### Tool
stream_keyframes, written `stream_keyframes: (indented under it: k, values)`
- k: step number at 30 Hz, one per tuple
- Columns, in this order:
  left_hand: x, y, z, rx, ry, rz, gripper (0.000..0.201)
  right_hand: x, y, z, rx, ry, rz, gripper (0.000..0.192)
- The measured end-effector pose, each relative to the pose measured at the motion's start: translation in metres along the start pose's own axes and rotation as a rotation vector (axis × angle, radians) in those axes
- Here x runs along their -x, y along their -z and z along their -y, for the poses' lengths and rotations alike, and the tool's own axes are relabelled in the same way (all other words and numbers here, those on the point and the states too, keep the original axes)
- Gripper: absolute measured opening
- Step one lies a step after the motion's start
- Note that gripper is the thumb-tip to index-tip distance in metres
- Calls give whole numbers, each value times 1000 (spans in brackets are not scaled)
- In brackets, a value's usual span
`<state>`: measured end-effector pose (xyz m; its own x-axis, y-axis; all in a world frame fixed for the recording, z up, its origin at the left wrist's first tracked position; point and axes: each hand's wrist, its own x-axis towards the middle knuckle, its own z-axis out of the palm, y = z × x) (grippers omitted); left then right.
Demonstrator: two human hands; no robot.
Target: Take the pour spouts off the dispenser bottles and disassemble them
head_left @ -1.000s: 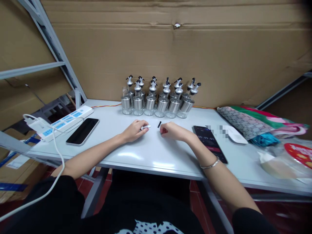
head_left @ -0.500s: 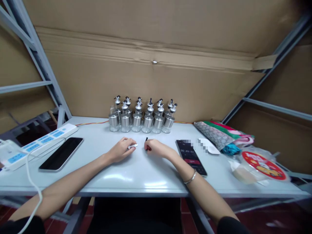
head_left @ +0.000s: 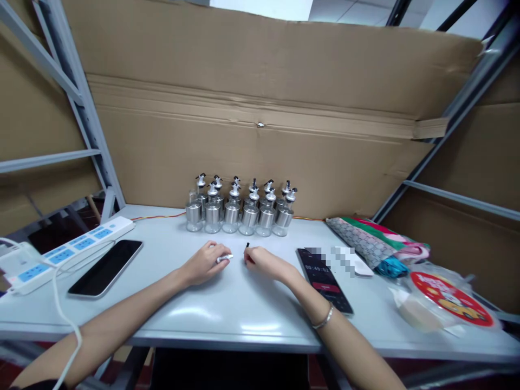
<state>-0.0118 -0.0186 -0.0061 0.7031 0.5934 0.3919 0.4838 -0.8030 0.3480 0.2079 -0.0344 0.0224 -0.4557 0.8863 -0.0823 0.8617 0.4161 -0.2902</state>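
Observation:
My left hand (head_left: 207, 262) rests on the table with its fingers curled round a small whitish piece (head_left: 225, 258), whose end pokes out past the fingertips. Close by on the right, my right hand (head_left: 264, 262) is closed, and a small black piece (head_left: 247, 246) shows above its fingers. The two hands are a little apart. Behind them stand several glass bottles (head_left: 231, 214) with steel sleeves, in two rows. Most carry silver pourer spouts with black tips; the front-left bottle (head_left: 194, 212) has a bare neck.
A power strip (head_left: 73, 252) and a dark phone (head_left: 106, 268) lie on the left, with a white cable (head_left: 60, 309). To the right are a phone running a timer (head_left: 325, 281), a white item (head_left: 359, 265), a patterned cloth bag (head_left: 361, 241) and a plastic tub with a red lid (head_left: 450, 298). Cardboard (head_left: 260, 162) walls the back.
The head view has tilted up, so everything sits lower in the picture and the cardboard's top edge shows. Both hands keep nearly the same pose and hold.

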Motion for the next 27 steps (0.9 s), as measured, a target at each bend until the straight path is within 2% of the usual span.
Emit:
stream_keyframes:
  k: [4,14,16,18,20,23,25,27]
  values:
    - [0,1,-1,12,11,5,26,-1,-1,-5,-19,48,-25,27]
    - [0,1,0,58,41,-10,24,3,3,-6,1,48,15,34]
    - [0,-1,0,72,86,-17,24,4,5,-3,-31,100,-32,30]
    - [1,-3,0,114,138,-37,28,5,6,2,-92,201,-137,26]
    - [1,-6,-6,211,179,-67,34,5,4,8,-166,312,-226,20]
    - [3,-8,-24,501,279,-85,37,4,-1,16,-206,421,-254,14]
    - [7,-7,-39,706,357,-53,39,6,-1,19,-200,457,-261,16]
    - [13,-5,-50,798,377,-10,40,13,6,22,-206,484,-321,9]
